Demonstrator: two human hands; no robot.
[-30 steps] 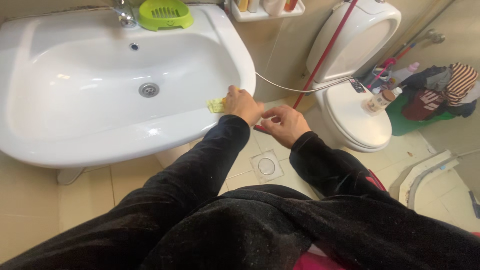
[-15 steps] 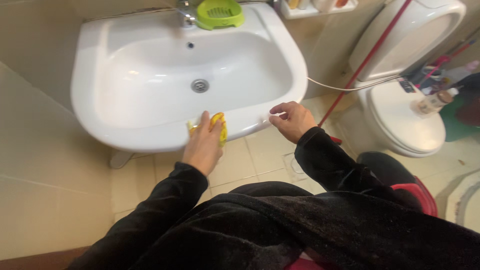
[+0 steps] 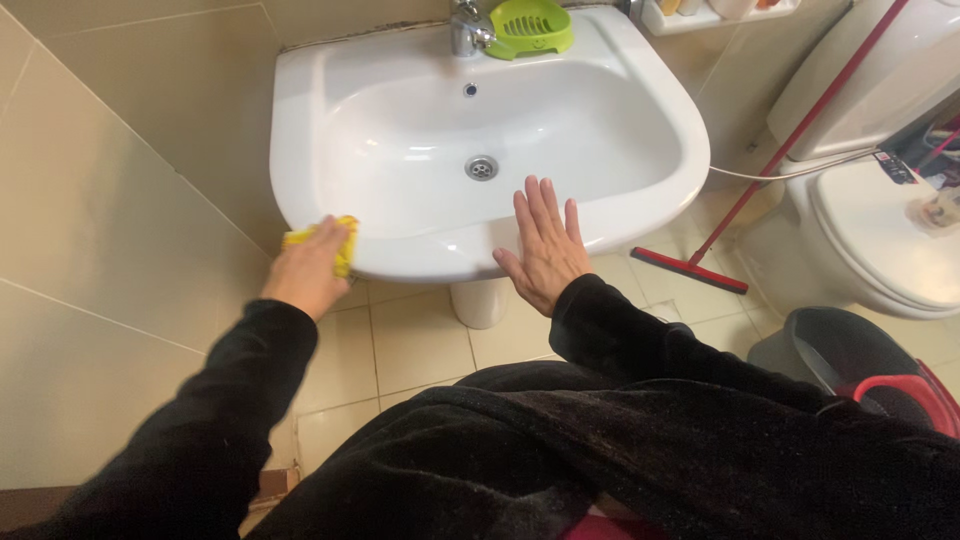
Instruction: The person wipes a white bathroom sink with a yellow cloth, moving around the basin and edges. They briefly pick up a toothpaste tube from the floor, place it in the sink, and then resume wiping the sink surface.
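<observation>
Both hands at the sink's front rim, left one gripping a yellow cloth.

Left hand [image 3: 308, 272], left of centre, is closed around the cloth [image 3: 338, 240] and presses it against the sink [image 3: 400, 255] at its lower-left rim. Right hand [image 3: 545, 245], mid-frame, lies flat with fingers spread on the front rim, holding nothing. Drain [image 3: 481, 167] sits in the basin above; a green soap dish [image 3: 530, 25] is at top centre. Red squeegee [image 3: 690, 270] and toilet [image 3: 880, 235] stand at right, a dark bin [image 3: 825, 350] lower right.
</observation>
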